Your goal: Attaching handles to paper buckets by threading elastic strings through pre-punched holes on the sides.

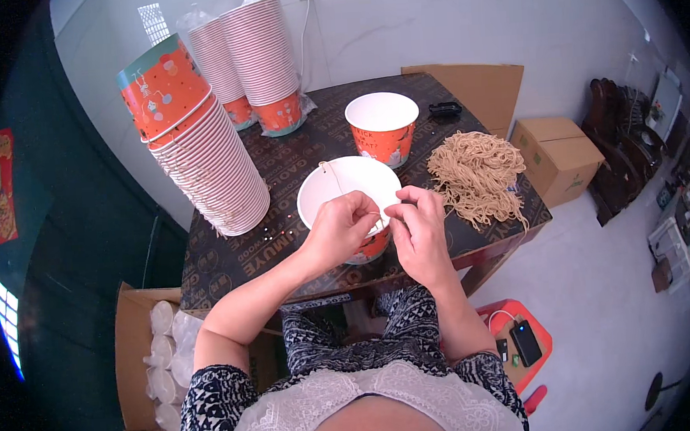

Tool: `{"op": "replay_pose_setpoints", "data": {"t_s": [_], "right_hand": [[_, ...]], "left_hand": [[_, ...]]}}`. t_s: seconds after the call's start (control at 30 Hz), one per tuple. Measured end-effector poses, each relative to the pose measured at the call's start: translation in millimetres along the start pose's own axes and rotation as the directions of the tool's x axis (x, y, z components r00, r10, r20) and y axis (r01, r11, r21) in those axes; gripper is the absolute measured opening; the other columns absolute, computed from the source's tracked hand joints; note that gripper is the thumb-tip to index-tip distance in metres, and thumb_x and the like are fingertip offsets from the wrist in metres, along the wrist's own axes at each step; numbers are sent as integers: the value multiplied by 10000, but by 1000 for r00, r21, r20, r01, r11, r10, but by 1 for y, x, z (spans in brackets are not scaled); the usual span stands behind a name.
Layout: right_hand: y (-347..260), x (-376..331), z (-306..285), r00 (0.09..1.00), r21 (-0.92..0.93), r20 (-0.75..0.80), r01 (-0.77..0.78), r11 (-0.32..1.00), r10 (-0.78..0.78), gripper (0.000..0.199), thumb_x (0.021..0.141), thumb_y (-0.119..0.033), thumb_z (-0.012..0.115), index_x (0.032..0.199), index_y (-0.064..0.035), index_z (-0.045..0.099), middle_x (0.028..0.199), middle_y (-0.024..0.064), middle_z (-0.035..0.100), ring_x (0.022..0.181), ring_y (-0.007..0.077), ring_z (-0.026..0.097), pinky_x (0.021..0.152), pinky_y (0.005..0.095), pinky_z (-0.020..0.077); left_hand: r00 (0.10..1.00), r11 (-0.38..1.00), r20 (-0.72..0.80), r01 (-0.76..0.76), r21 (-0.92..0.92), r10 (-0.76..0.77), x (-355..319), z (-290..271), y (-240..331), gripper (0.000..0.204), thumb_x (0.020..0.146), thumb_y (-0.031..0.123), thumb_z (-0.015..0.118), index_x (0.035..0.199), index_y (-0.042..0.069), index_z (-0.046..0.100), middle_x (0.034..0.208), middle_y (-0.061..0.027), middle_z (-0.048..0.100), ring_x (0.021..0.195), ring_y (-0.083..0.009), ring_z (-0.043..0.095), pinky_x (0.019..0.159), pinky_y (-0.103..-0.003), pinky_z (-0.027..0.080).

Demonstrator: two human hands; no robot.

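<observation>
A paper bucket (324,189) with a white inside and orange printed outside stands at the table's near edge, between my hands. A thin tan string (337,177) is fastened at the far left of its rim and runs down across the inside. At the near right rim, my left hand (339,230) pinches the string between thumb and fingertips. My right hand (420,239) meets it there from the right, its thumb and forefinger closed on the string at the rim. The string's end between the fingertips is too fine to follow.
Another bucket (382,112) stands behind, near a black object (445,109). Tan strings lie heaped (475,173) at right. A leaning bucket stack (210,164) is at left, with bagged stacks (263,60) behind. A carton (134,367) holds wrapped white items; a red stool (535,338) carries a phone.
</observation>
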State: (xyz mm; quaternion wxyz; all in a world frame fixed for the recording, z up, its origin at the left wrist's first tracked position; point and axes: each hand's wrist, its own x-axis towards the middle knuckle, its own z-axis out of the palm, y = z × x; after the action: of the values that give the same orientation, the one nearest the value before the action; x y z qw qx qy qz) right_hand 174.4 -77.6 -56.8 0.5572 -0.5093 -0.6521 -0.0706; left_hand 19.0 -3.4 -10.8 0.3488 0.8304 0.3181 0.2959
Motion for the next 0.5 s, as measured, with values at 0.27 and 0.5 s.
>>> {"op": "replay_pose_setpoints", "data": {"t_s": [0.27, 0.5], "right_hand": [[3, 4, 4, 996, 48, 85, -2, 999, -2, 89, 793, -13, 690, 862, 1, 637, 1231, 159, 537, 1138, 347, 460, 974, 442, 373], [-1, -2, 7, 999, 43, -44, -4, 999, 6, 98, 804, 24, 650, 852, -9, 573, 1211, 176, 541, 1119, 356, 479, 957, 444, 384]], "left_hand": [[993, 993, -43, -109, -43, 108, -1, 3, -8, 88, 866, 41, 639, 887, -44, 641, 731, -87, 664, 655, -124, 625, 587, -298, 504], [1000, 996, 4, -16, -93, 16, 2, 1, -9, 125, 879, 76, 632, 870, -49, 640, 727, -114, 666, 679, -142, 631, 607, -324, 498]]}}
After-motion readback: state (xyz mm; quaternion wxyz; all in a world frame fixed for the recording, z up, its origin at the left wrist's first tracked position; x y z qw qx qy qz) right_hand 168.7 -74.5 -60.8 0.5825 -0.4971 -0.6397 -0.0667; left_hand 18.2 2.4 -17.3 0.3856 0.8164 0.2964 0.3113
